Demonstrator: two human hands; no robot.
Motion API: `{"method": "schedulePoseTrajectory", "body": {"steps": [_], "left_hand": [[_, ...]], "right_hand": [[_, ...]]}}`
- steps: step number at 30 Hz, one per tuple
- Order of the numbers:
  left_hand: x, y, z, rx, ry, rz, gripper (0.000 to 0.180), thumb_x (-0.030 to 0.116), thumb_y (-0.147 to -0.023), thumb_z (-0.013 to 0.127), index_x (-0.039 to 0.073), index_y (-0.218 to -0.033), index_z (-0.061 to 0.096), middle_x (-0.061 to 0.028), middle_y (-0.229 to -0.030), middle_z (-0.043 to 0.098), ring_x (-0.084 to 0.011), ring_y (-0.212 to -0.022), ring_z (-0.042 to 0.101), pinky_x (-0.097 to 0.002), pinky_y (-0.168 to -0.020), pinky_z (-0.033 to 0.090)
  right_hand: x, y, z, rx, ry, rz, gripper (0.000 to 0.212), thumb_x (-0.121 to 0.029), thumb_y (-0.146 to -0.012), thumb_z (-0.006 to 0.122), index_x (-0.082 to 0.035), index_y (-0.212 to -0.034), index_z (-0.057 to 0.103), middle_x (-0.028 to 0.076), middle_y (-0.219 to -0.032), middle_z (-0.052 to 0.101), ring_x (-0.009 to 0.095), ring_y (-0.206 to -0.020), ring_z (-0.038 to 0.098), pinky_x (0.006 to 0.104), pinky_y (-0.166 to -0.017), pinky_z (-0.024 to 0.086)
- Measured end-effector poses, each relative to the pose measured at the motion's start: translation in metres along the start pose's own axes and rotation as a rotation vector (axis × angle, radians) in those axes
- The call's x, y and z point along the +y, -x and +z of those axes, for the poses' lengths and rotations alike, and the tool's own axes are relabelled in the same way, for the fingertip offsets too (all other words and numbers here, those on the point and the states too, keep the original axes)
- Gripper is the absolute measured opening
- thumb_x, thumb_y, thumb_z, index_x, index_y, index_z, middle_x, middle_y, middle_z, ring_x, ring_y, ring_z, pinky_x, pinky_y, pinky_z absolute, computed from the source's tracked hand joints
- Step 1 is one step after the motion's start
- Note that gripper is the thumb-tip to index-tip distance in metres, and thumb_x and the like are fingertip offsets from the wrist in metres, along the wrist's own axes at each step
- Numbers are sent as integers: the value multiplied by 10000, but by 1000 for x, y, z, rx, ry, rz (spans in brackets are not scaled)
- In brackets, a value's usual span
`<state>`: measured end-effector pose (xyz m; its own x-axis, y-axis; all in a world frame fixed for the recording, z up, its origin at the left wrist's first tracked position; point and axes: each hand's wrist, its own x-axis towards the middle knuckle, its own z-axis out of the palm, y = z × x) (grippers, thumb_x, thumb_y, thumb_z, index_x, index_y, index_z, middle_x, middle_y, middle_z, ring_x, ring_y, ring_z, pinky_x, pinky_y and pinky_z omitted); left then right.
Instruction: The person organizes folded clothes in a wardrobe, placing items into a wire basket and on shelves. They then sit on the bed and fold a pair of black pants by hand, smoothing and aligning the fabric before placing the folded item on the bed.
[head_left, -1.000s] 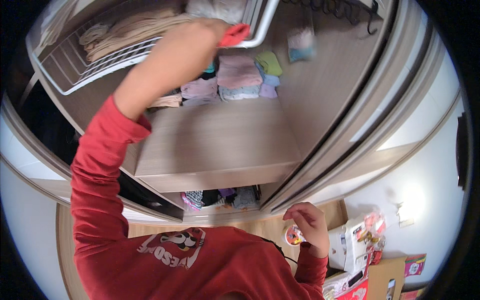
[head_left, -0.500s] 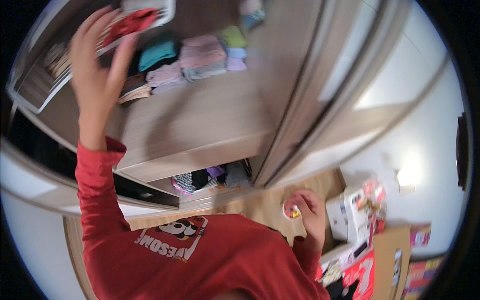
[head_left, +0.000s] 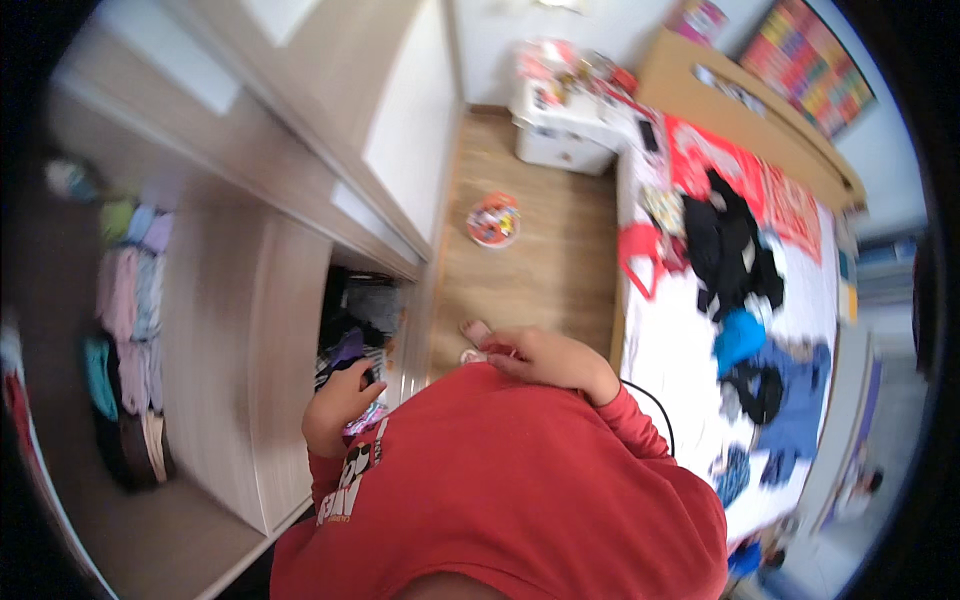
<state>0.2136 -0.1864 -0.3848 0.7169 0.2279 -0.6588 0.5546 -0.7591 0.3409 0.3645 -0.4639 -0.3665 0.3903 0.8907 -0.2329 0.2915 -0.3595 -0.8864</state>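
1. Dropped from the upper shelf half a second back: left hand (head_left: 338,405) now low at the open drawer (head_left: 362,330), fingers curled over a dark bit of clothing; can't tell if actually gripped.
2. Right hand (head_left: 545,357) resting loosely curled against the red shirt (head_left: 500,490), holding a small pink-and-white thing (head_left: 478,352), hard to make out.
3. Drawer looks crammed, so probably best to pinch one piece only and lift straight up.
4. Worth keeping clear of the folded stacks (head_left: 125,330) on the shelf to the left.
5. More clothes (head_left: 745,290) waiting on the bed (head_left: 680,370), well apart on the right.
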Motion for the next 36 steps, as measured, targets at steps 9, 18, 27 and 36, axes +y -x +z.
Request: {"method": "schedulePoseTrajectory", "body": {"steps": [9,18,27,36], "left_hand": [[107,-52,32,105,-170,590,422,206,-771,588,30,-1139,482,-193,-1025,555,-348,-944,530,-387,-800,429],[227,-107,101,91,-159,567,419,214,-786,578,28,-1149,486,-184,-1127,527,-333,-1063,482,-374,-892,390],[332,-160,297,-132,384,291,361,182,-794,574,17,-1106,503,-198,-1040,566,-350,-970,539,-391,-815,429],[334,-195,526,-106,294,227,308,157,-772,575,22,-1047,539,-204,-936,591,-365,-887,552,-408,-755,443]], "right_hand": [[57,124,-11,279,-215,199,251,-141,-857,500,-2,-1064,528,146,-894,614,257,-822,587,317,-738,447],[155,147,-116,43,-52,110,356,-275,-821,516,-29,-1078,536,163,-906,623,307,-849,596,354,-754,454],[303,143,-204,-30,169,163,221,-193,-767,499,-26,-869,602,197,-773,622,353,-737,604,432,-701,453],[399,124,-132,-370,193,210,245,-114,-761,475,29,-944,553,213,-830,604,364,-798,585,430,-702,450]]}}
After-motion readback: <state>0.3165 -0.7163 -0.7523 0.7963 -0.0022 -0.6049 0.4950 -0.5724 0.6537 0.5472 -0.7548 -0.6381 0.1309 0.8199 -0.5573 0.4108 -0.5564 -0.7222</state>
